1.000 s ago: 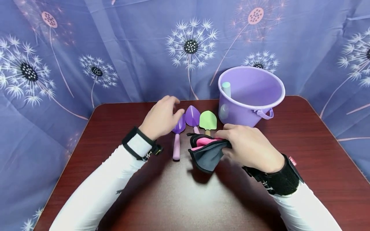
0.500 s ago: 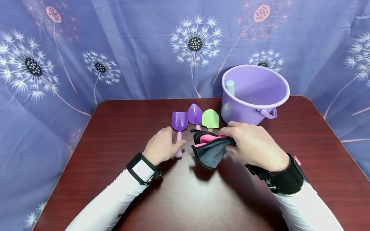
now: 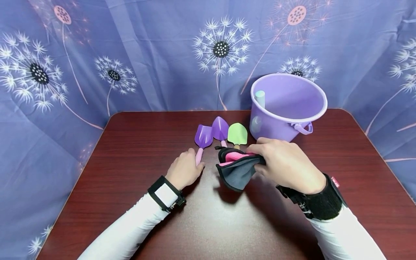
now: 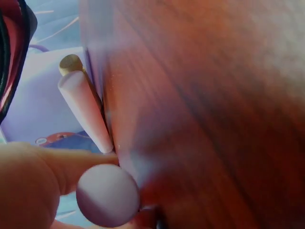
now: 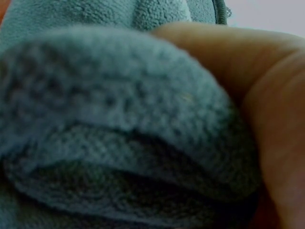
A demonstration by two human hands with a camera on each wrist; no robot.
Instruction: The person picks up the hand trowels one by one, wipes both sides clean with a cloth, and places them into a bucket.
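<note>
My left hand (image 3: 185, 169) grips the pink handle of a toy shovel with a square-ended purple blade (image 3: 204, 136). In the left wrist view, the round end of that shovel's handle (image 4: 108, 196) sticks out between thumb and fingers. A folded grey and pink cloth (image 3: 238, 173) with black edging hangs from my right hand (image 3: 284, 164), which pinches it above the table. Its fuzzy grey folds (image 5: 124, 100) fill the right wrist view. To the right of the held shovel lie a pointed purple trowel (image 3: 220, 128) and a green one (image 3: 237, 133), their handles partly behind the cloth.
A purple bucket (image 3: 276, 126) stands at the back right, with a pale blue-green rod end (image 3: 260, 97) showing inside its left rim. Behind the brown table (image 3: 143, 144) hangs a blue curtain (image 3: 169, 65) with dandelion prints.
The left hand has come back toward me from the shovel's blade and taken hold of its handle. The shovel has tilted slightly to the right. The cloth stays in the right hand.
</note>
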